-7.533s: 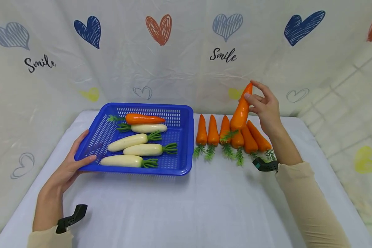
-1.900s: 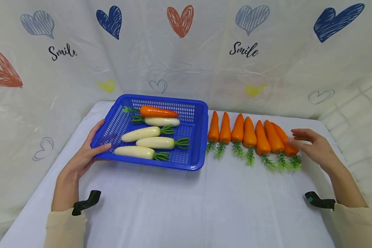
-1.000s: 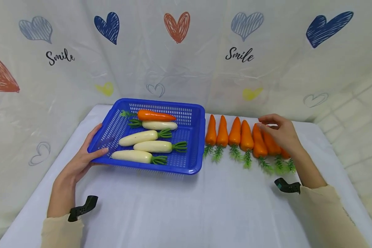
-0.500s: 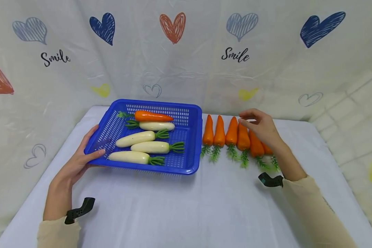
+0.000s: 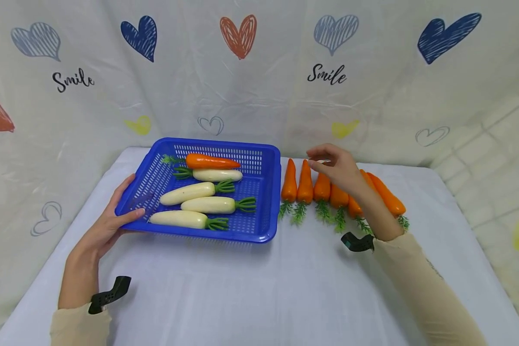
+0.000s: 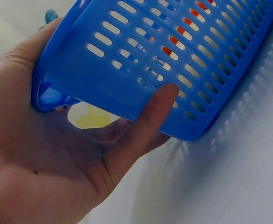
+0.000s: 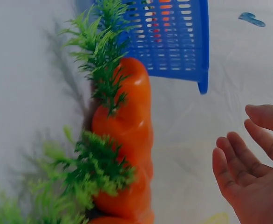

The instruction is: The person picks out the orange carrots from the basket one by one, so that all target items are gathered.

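Observation:
A blue plastic basket (image 5: 164, 229) stands tilted on the left, its near-left corner gripped by my left hand (image 5: 108, 223), thumb over the rim. In the left wrist view, fingers of that hand reach under the basket wall (image 6: 94, 74). Inside lie a carrot (image 5: 212, 161) and several white radishes (image 5: 186, 193) with green stems. To the right is a row of several carrots (image 5: 289, 185), leafy ends toward me. My right hand (image 5: 337, 168) hovers over the row near the carrot tips, fingers loosely bent and holding nothing; it hides part of some carrots.
White cloth covers the table (image 5: 242, 293). Behind it hangs a pale curtain (image 5: 277, 86) printed with hearts and words, close to the far table edge. The basket's right wall stands right beside the first carrot of the row.
My right hand let go of a carrot at the row's right end, then moved left along the row over the tips. The left hand stays on the basket; the head view shifted slightly.

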Available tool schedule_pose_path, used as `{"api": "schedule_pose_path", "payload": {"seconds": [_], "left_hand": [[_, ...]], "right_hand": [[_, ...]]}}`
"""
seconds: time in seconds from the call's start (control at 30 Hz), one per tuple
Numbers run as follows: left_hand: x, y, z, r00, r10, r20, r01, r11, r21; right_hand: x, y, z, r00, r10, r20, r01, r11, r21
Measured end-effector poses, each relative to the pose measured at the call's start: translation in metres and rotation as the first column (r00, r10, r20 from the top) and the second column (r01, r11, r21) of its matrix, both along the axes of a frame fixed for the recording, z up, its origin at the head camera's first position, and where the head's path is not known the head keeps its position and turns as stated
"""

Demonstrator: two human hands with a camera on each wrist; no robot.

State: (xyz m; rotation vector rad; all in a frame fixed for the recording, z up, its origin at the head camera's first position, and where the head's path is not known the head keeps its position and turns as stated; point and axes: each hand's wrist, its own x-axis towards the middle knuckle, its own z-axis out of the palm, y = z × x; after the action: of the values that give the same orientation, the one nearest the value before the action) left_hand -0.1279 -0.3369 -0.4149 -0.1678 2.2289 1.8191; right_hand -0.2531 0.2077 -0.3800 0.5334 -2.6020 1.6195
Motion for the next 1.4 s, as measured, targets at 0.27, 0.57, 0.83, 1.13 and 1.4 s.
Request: {"api": "schedule_pose_path", "payload": {"seconds": [0.27, 0.57, 0.83, 1.13, 1.4], "left_hand": [[0.007, -0.006, 0.001, 1.000, 0.009, 0.004, -0.009, 1.000, -0.006], [0.009, -0.007, 0.001, 1.000, -0.006, 0.003, 0.006, 1.000, -0.012], [0.005, -0.004, -0.001, 1.000, -0.003, 0.003, 0.003, 1.000, -0.008], [0.002, 0.001, 0.000, 1.000, -0.020, -0.005, 0.020, 1.000, 0.004], [0.001, 0.000, -0.001, 1.000, -0.018, -0.014, 0.018, 1.000, -0.003]], "right_hand": [[-0.006, -0.030, 0.016, 0.997, 0.071, -0.017, -0.071, 0.997, 0.015], [-0.008, -0.054, 0.032, 0.992, 0.125, -0.034, -0.122, 0.990, 0.074], [-0.011, -0.075, 0.055, 0.986, 0.165, -0.022, -0.164, 0.985, 0.060], [-0.016, -0.091, 0.072, 0.980, 0.200, -0.010, -0.200, 0.980, 0.008], [-0.024, -0.109, 0.080, 0.974, 0.228, -0.018, -0.228, 0.973, -0.031]]}}
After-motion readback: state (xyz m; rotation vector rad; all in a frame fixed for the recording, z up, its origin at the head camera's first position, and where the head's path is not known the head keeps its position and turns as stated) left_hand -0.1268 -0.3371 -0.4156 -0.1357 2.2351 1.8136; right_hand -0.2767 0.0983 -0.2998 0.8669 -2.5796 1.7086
